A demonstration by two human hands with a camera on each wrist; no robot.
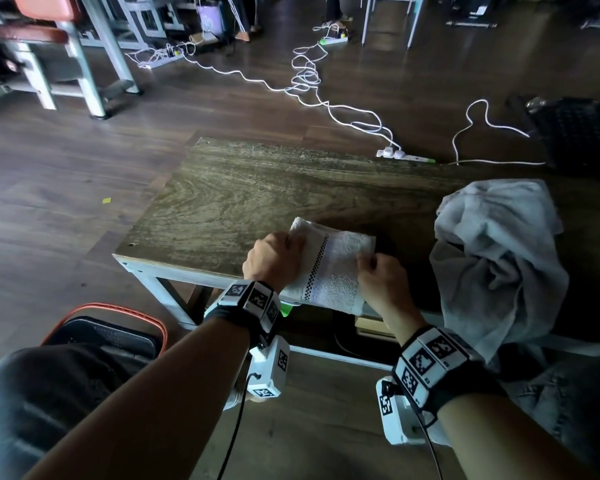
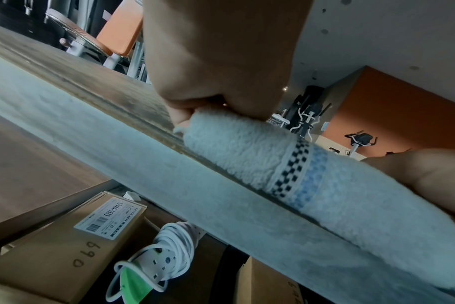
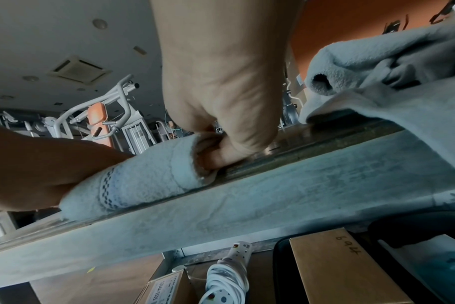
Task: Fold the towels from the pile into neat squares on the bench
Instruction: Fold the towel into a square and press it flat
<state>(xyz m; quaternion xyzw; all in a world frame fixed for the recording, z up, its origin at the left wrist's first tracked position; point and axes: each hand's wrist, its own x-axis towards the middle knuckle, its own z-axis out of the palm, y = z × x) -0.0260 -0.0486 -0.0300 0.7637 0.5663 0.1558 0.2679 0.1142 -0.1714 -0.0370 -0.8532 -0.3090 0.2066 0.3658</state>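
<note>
On bench (image 1: pixel 222 188), both hands' fingers pinch folded towel (image 1: pixel 329 268), long axis toward person.

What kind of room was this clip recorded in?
Most likely a gym: grey weight machines with orange pads, a stationary exercise bike against an orange wall, and an orange-padded bench nearby.

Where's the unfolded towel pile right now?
In the head view the grey towel pile lies crumpled on the bench's right end, just right of the right hand.
</note>
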